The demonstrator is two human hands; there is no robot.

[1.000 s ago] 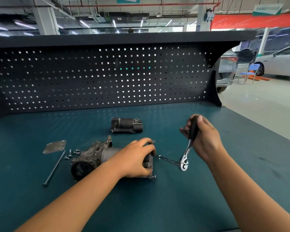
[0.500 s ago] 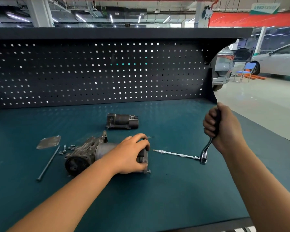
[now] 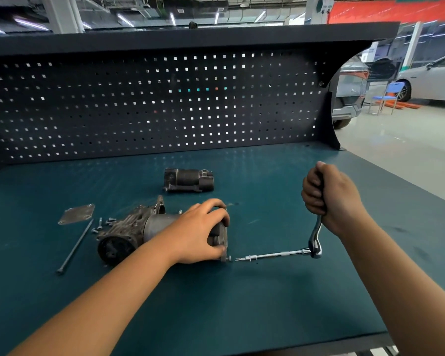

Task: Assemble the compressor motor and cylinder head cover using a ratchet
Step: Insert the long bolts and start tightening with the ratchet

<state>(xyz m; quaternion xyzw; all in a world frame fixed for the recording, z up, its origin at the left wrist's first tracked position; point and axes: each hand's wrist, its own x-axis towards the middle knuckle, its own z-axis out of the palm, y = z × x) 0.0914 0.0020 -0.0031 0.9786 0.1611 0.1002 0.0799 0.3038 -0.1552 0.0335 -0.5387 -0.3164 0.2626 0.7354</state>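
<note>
Ratchet (image 3: 275, 255) tip closing on bolt (image 3: 229, 258); right hand (image 3: 332, 199) fisting it, left hand (image 3: 203, 232) clasping compressor (image 3: 129, 232); off-axis entry risking slipping.

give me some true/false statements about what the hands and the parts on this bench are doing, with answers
1. The right hand grips the handle of the ratchet. True.
2. The left hand lies flat on the bench, away from the compressor. False: its fingers curl over the compressor's right end.
3. The cover plate is bolted onto the compressor. False: it lies loose on the bench, to the compressor's left.
4. A dark motor lies on the bench behind the compressor, with neither hand on it. True.
5. The long rod hangs on the pegboard. False: it lies on the bench, left of the compressor.
</note>
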